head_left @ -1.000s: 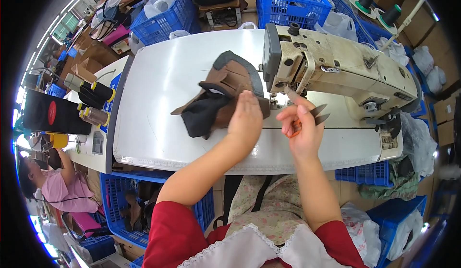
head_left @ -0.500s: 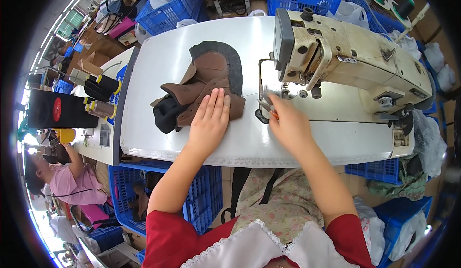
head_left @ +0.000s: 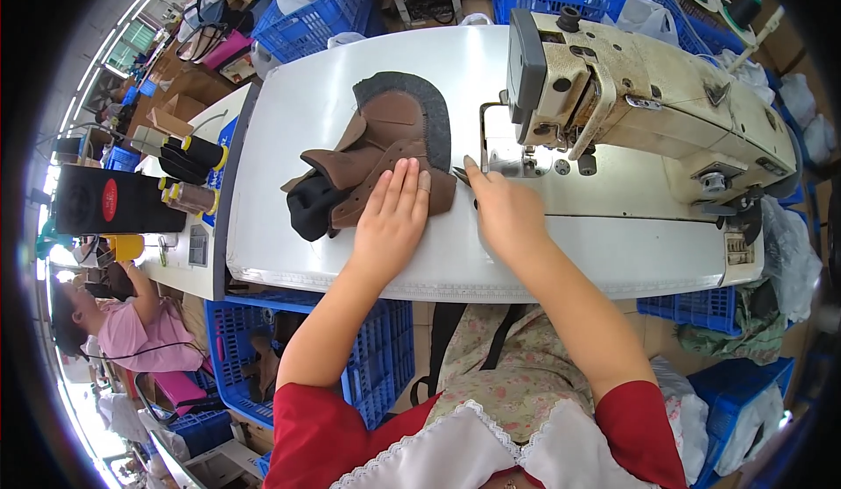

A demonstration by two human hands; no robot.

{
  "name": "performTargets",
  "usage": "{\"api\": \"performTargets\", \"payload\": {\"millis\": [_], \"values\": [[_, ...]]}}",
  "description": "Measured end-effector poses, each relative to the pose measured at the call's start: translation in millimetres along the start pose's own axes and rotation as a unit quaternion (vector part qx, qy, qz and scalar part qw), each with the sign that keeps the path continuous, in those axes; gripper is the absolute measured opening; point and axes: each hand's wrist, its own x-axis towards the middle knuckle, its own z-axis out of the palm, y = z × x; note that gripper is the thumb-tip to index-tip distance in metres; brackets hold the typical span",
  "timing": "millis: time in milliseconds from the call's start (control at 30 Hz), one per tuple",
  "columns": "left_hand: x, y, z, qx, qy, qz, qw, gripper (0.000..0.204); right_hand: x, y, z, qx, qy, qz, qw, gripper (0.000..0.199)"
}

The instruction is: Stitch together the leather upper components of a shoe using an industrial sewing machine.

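Note:
A brown shoe upper (head_left: 392, 121) with a dark grey edge and black lining lies on the white sewing table (head_left: 289, 77). My left hand (head_left: 396, 217) rests flat on its near side, fingers stretched out together, pressing it to the tabletop. Just right of the upper, my right hand (head_left: 508, 217) is closed around a pair of thread snips (head_left: 461, 174). Their dark tips point at the upper's right edge; whether they touch it I cannot tell. Most of the snips is hidden by my fingers.
An industrial sewing machine (head_left: 648, 95) stands on the right of the table, its needle area just beyond my right hand. Thread spools (head_left: 203, 152) sit on a side table at left. Blue crates (head_left: 377, 357) stand below and behind. A person in pink (head_left: 144, 327) sits at far left.
My right hand has moved left with the snips, from beside the machine's needle area to the upper's right edge. My left hand stays on the upper.

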Motion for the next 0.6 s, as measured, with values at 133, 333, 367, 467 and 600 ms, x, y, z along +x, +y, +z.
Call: {"api": "performTargets", "payload": {"millis": [133, 333, 367, 467, 600], "values": [[1.4, -0.6, -0.6, 0.001, 0.003, 0.005, 1.000, 0.045, 2.5, -1.4, -0.4, 0.004, 0.003, -0.003, 1.000, 0.055], [0.4, -0.8, 2.0, -0.004, 0.009, 0.006, 1.000, 0.045, 3.4, -2.6, 4.8, 0.012, 0.015, -0.003, 1.000, 0.055], [-0.7, -1.2, 2.3, -0.003, 0.009, 0.007, 1.000, 0.045, 3.8, -3.1, 5.0, 0.014, 0.012, -0.007, 1.000, 0.055], [1.1, -1.0, 1.7, -0.006, 0.004, 0.009, 1.000, 0.045, 4.8, -1.3, 3.7, 0.012, 0.012, -0.011, 1.000, 0.055], [2.3, -1.6, 0.8, -0.007, 0.007, 0.013, 1.000, 0.045, 6.4, 1.3, 1.0, 0.013, 0.002, -0.013, 1.000, 0.050]]}}
